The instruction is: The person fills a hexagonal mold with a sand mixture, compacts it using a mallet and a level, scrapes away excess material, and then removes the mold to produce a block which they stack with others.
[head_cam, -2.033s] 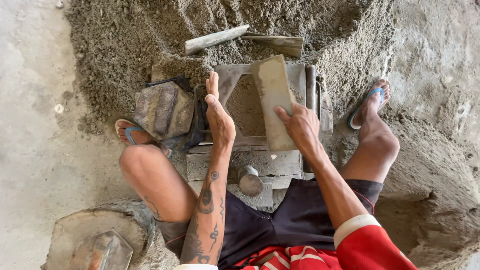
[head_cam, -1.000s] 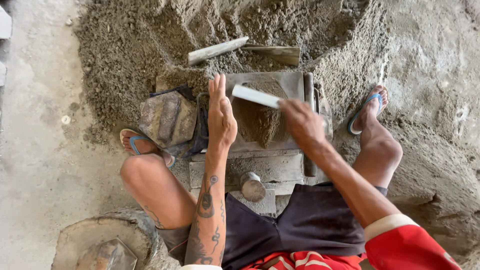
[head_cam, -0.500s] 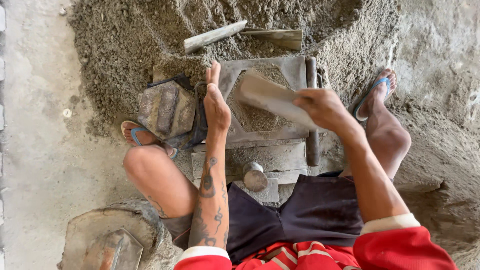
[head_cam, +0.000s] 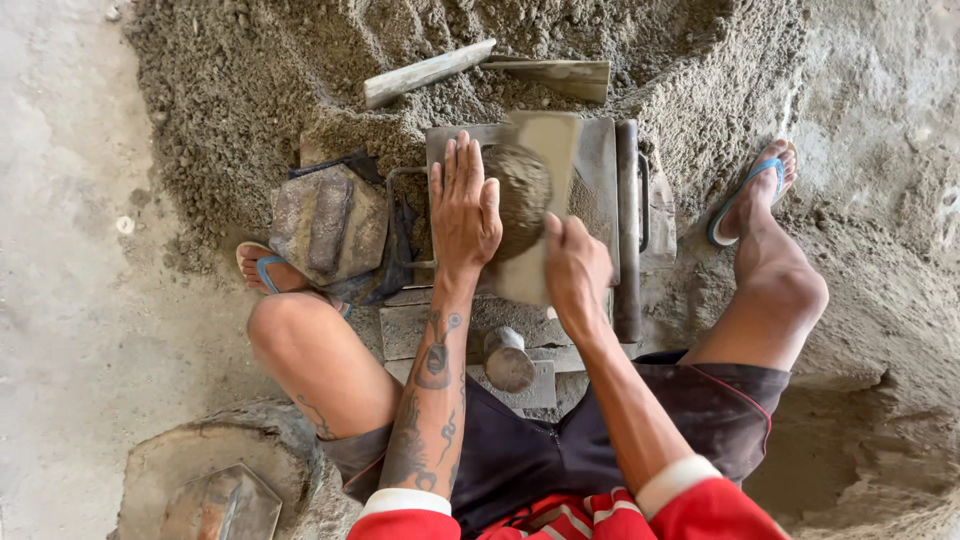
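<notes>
Head view, looking straight down. The person is squatting on the floor over a metal mould (head_cam: 600, 190) set at the foot of a heap of damp sand mix (head_cam: 300, 90). The left hand (head_cam: 464, 205) is held flat and open, fingers together, its palm pressing against the side of a lump of mix (head_cam: 522, 195). The right hand (head_cam: 575, 275) is gripping the near end of a flat board (head_cam: 540, 180), closed around it, and the lump is sitting on that board above the mould's opening. The two hands are close together, bracketing the lump from either side.

Judged step: the lump is being carried and steadied on the board over the mould, not yet dropped in. The next move calls for tilting the board while the left palm is guiding the mix into the cavity so it does not spill over the rim.

Nearby: a stone block (head_cam: 325, 225) beside the left knee, a short metal cylinder (head_cam: 508, 358) between the legs, two wooden slats (head_cam: 430, 72) lying on the heap.
</notes>
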